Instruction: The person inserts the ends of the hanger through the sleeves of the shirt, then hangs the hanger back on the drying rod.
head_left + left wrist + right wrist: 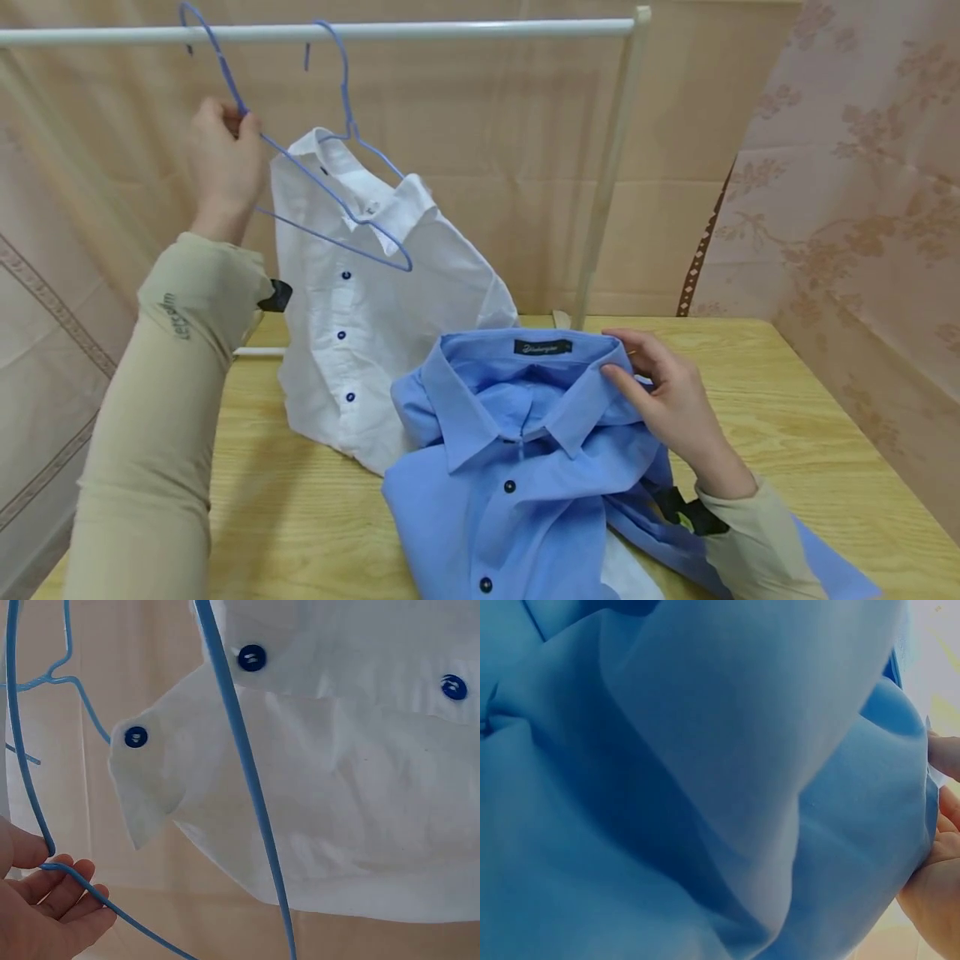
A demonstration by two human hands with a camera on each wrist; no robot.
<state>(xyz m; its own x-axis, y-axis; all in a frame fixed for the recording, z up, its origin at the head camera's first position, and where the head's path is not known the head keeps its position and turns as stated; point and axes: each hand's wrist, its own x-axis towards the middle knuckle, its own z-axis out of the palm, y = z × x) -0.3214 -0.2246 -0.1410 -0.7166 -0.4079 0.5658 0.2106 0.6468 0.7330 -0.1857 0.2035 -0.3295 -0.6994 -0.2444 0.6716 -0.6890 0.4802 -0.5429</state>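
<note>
My left hand (227, 162) pinches a blue wire hanger (253, 780) at its neck, with the hook up at the white rail. No garment is on this hanger. A blue button-up shirt (555, 525) lies below to the right, its collar standing open with a dark label inside. At the collar's right side, my right hand (678, 408) pinches the fabric between thumb and fingers. Blue folds fill most of the right wrist view, with part of the right hand (937, 877) at the edge.
A white shirt (397, 325) with dark blue buttons hangs from a second blue hanger (346, 92) behind the left hand's hanger. The white rail (487, 30) of the rack runs across the top, its post (606, 183) at right. Underneath is a wooden table (787, 433).
</note>
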